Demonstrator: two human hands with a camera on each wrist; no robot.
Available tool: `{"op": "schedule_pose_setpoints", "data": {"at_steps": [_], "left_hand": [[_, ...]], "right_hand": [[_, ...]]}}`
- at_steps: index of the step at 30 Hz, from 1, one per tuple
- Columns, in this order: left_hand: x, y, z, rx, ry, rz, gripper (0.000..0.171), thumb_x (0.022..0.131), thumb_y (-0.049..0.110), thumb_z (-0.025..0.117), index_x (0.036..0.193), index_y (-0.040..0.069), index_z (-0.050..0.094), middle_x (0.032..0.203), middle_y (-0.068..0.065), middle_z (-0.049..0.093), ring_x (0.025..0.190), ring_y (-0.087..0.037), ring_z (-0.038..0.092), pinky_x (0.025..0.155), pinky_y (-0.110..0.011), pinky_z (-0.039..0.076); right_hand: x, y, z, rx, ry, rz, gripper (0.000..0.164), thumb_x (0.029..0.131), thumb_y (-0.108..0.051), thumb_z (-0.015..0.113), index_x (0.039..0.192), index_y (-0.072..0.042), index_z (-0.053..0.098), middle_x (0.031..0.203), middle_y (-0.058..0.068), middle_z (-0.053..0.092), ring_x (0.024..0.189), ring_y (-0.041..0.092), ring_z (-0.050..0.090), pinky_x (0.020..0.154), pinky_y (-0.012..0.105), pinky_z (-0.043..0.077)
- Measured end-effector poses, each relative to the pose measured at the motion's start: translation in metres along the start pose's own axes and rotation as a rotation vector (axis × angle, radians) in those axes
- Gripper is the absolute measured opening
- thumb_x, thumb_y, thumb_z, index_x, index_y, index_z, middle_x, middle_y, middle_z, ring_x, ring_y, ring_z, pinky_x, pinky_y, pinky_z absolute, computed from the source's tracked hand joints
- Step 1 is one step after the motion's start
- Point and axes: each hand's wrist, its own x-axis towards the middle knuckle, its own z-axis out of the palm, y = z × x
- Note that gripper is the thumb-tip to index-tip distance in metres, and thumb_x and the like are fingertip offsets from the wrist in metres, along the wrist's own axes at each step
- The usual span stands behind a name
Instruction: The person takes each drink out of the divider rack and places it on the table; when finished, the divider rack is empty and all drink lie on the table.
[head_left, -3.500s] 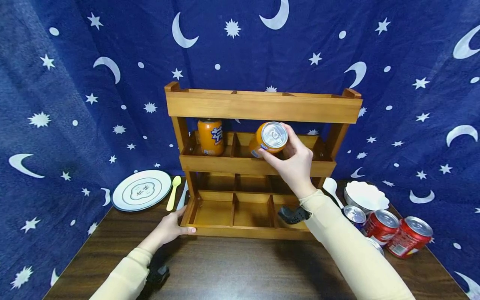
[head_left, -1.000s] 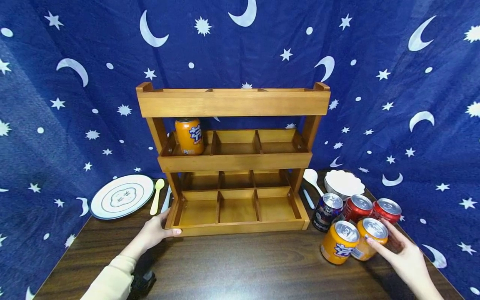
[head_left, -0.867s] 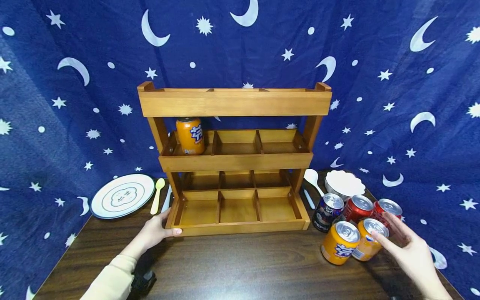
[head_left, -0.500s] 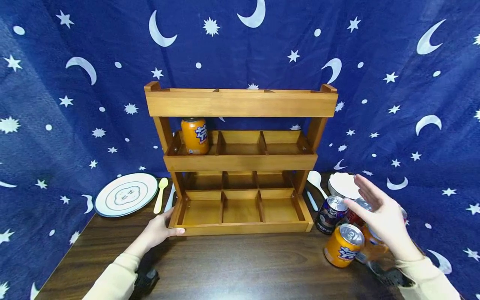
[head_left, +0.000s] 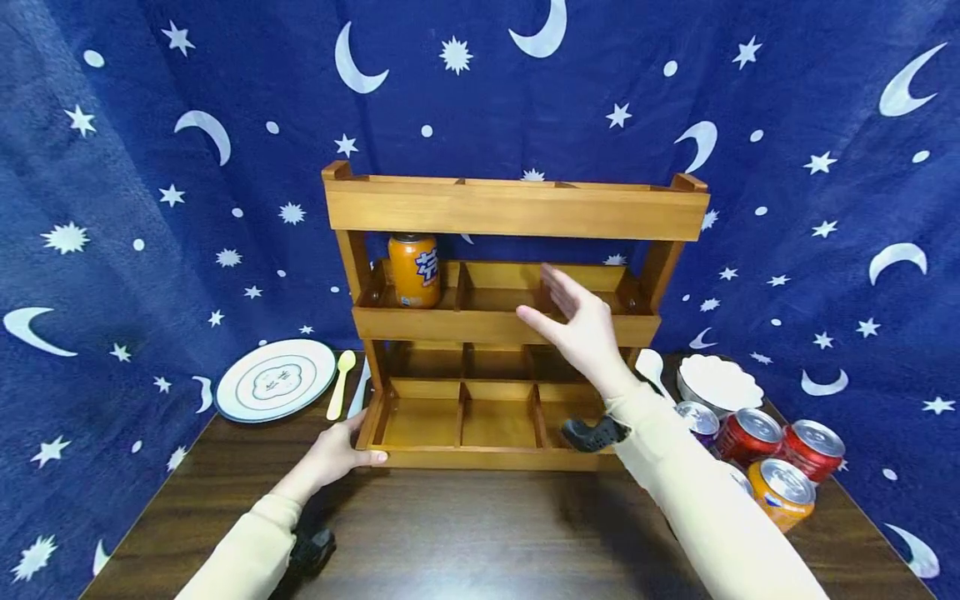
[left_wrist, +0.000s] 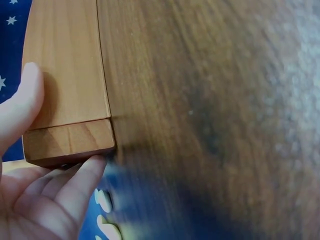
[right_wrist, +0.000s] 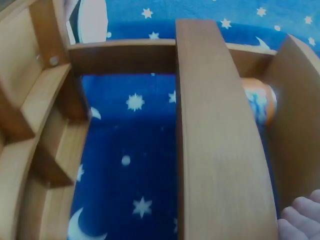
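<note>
My left hand (head_left: 330, 458) grips the lower left front corner of a three-tier wooden rack (head_left: 517, 208). In the left wrist view its thumb (left_wrist: 31, 95) lies on the front board and the fingers wrap the end. My right hand (head_left: 585, 333), fingers extended and holding nothing, is raised in front of the middle tier, right of centre. An orange soda can (head_left: 415, 271) stands in that tier's left compartment; part of it shows in the right wrist view. Another orange can (head_left: 782, 492) stands on the table at right, beside a third mostly hidden by my right sleeve.
Two red cans (head_left: 813, 450) and a dark blue Pepsi can (head_left: 697, 417) stand at right, before a white scalloped bowl (head_left: 720, 383) and a white spoon (head_left: 651, 365). Left of the rack lie a plate (head_left: 276, 381), a yellow spoon (head_left: 342, 385) and a light blue utensil (head_left: 360, 392).
The right hand held an orange can at the middle tier; that can now stands with the others at right. The hand let go and moved back left and up. The left hand stayed.
</note>
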Motion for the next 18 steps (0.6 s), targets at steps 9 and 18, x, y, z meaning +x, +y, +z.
{"op": "schedule_pose_setpoints", "data": {"at_steps": [9, 18], "left_hand": [[0.000, 0.000, 0.003, -0.016, 0.017, -0.009, 0.091, 0.061, 0.041, 0.076, 0.134, 0.003, 0.035, 0.121, -0.021, 0.053, 0.108, -0.034, 0.052, 0.092, -0.048, 0.038], [-0.004, 0.000, 0.003, -0.030, 0.043, -0.037, 0.090, 0.061, 0.037, 0.077, 0.133, 0.003, 0.036, 0.122, -0.020, 0.053, 0.109, -0.031, 0.052, 0.092, -0.047, 0.039]], "right_hand": [[0.072, -0.003, 0.072, -0.064, -0.092, 0.054, 0.079, 0.068, -0.057, 0.064, 0.133, -0.021, 0.038, 0.136, 0.000, 0.042, 0.122, 0.011, 0.042, 0.096, 0.027, 0.039], [0.110, -0.016, 0.124, -0.120, -0.111, 0.040, 0.072, 0.065, -0.060, 0.064, 0.126, -0.026, 0.046, 0.125, -0.003, 0.052, 0.114, 0.016, 0.049, 0.095, 0.027, 0.039]]}}
